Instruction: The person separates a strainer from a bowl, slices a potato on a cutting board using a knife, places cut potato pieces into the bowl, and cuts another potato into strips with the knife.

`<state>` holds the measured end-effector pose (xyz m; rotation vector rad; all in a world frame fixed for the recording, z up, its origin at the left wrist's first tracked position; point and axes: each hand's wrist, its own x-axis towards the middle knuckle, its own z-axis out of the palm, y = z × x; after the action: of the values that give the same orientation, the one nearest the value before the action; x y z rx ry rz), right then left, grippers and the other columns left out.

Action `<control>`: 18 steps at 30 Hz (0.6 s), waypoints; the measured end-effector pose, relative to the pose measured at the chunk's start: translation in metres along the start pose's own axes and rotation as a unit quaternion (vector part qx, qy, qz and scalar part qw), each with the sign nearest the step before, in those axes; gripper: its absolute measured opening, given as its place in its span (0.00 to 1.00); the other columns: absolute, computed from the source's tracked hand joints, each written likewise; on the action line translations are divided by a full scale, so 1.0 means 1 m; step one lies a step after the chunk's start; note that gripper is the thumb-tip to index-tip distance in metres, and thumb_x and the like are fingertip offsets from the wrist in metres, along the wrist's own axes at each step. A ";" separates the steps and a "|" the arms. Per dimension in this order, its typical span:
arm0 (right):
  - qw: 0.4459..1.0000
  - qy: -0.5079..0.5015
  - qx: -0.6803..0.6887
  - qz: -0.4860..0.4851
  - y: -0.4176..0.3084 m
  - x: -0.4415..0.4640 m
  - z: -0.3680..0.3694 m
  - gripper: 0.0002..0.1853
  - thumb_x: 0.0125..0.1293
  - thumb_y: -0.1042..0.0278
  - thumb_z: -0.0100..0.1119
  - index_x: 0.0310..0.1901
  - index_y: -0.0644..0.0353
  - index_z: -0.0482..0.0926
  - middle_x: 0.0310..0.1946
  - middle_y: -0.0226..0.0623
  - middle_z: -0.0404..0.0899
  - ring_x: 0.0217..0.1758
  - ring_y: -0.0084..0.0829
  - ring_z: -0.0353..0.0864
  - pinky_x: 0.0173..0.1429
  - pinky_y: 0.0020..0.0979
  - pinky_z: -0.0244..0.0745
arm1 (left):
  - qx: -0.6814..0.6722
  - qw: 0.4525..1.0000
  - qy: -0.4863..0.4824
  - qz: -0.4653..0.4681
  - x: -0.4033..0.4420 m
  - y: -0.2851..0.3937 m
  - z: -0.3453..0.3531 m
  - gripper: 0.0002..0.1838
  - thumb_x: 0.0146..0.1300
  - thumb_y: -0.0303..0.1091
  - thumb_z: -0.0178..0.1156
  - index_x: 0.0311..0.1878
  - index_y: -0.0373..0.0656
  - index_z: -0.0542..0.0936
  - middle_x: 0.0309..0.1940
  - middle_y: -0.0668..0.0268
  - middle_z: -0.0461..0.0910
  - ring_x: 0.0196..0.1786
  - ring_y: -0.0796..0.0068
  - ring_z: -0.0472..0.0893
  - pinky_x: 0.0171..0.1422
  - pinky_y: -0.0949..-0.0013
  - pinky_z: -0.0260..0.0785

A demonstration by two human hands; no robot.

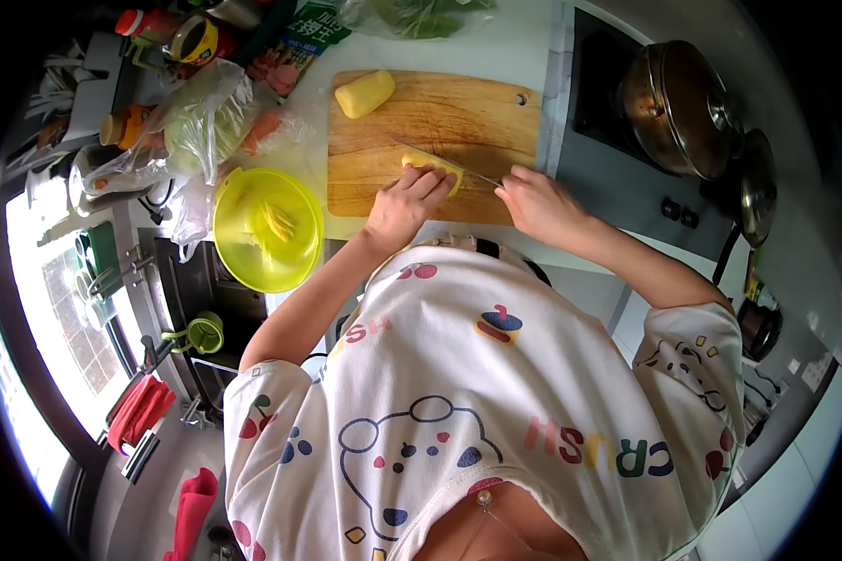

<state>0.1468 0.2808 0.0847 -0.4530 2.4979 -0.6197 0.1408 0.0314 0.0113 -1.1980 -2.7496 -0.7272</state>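
Observation:
On a wooden cutting board (477, 122) lies a peeled yellow piece that looks like potato (366, 93), near the far left corner. Closer to me is a second yellow potato piece (456, 178), partly covered by my left hand (408, 201), whose fingers press down on it. My right hand (537, 203) is closed around the handle of a kitchen knife (463, 168). The blade slants to the left along the far side of that piece; whether it touches is hard to tell. Left of the board, a yellow-green bowl (239, 243) holds thin yellow strips (278, 221).
A lidded pot (664, 107) stands on the stove at the right, beside a loose glass lid (759, 187). Bagged green vegetables (201, 126), jars (196, 39) and a green packet (304, 42) crowd the left. A sink with a green mug (204, 333) is below the bowl.

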 end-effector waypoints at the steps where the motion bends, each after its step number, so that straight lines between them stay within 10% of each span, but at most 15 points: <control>1: 1.000 0.002 0.003 -0.001 -0.001 0.003 0.001 0.14 0.73 0.68 0.52 0.34 0.71 0.78 0.36 0.54 0.77 0.39 0.56 0.82 0.44 0.48 0.79 | 0.000 1.000 -0.001 0.000 0.001 0.000 -0.001 0.24 0.56 0.26 0.59 0.59 0.49 0.81 0.51 0.72 0.80 0.53 0.70 0.81 0.45 0.70 0.82; 18: 0.997 0.051 0.053 -0.022 0.014 0.028 0.031 0.13 0.72 0.68 0.54 0.34 0.71 0.76 0.36 0.52 0.75 0.37 0.56 0.79 0.43 0.47 0.76 | 0.012 1.000 -0.011 -0.002 -0.002 0.000 -0.002 0.25 0.56 0.25 0.60 0.60 0.48 0.80 0.51 0.72 0.80 0.52 0.71 0.81 0.46 0.71 0.82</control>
<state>0.1394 0.2702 0.0425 -0.4474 2.5418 -0.8087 0.1416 0.0297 0.0123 -1.2033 -2.7705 -0.6837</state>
